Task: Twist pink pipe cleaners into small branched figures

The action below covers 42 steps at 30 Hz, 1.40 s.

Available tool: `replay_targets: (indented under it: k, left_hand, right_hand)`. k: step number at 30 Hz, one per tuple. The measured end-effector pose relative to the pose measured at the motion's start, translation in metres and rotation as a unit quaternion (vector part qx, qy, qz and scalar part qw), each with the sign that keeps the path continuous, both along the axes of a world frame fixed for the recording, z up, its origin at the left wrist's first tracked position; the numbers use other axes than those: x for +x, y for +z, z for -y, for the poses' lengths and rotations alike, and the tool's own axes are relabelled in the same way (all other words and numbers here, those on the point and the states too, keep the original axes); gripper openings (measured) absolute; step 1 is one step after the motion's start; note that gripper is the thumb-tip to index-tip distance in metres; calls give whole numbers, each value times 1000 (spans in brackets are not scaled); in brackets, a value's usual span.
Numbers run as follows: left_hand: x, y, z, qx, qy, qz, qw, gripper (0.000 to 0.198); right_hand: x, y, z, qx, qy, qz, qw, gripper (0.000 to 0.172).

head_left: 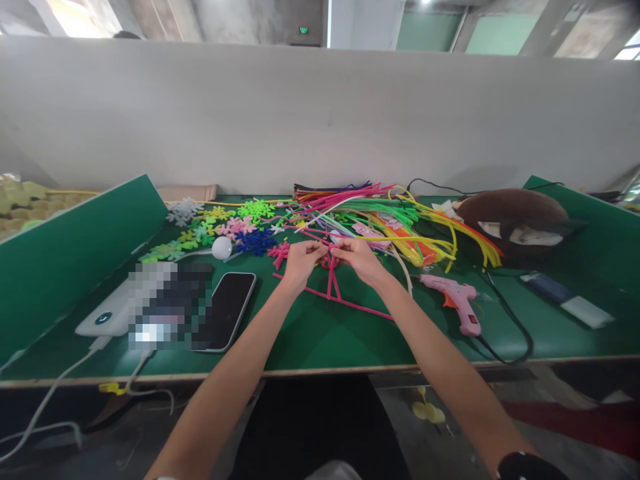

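Observation:
Both hands meet over the middle of the green table, thumbs and fingertips pinched close together. Between them is a framework of dark pink pipe cleaners (358, 306), with one long strand lying across below the hands and shorter pieces rising from it to the fingertips. My left hand (303, 261) grips the pink pipe cleaners from the left. My right hand (361, 259) pinches them from the right, its fingertips almost touching the left ones. The fingers hide the exact joint. Just left of the hands lies a small pink snowflake shape (279, 253).
Behind the hands spreads a heap of coloured pipe cleaners (350, 200). Several fuzzy snowflakes (256, 211) lie at the back left, near a white ball (222, 248). A phone (227, 310) rests left; a pink glue gun (463, 303) with its cable lies right. Green panels (85, 260) flank the table.

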<state>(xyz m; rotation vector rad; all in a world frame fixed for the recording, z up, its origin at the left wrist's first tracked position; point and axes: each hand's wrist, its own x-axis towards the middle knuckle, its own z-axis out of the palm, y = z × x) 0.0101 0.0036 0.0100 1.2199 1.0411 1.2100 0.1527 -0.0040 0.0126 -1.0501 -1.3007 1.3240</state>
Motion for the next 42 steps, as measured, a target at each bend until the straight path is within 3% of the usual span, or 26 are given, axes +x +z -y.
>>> replay_targets:
  k: [13, 25, 42]
  left_hand:
    - [5, -8, 0, 79, 47, 17, 996, 13]
    - [-6, 3, -2, 115, -91, -39, 988, 21]
    - [-6, -3, -5, 148, -31, -96, 984, 8]
  right_hand:
    - [-7, -5, 2, 12, 13, -21, 1000, 33]
    - [1, 0, 2, -37, 61, -81, 994, 19]
    - [9, -2, -1, -47, 84, -58, 994, 16]
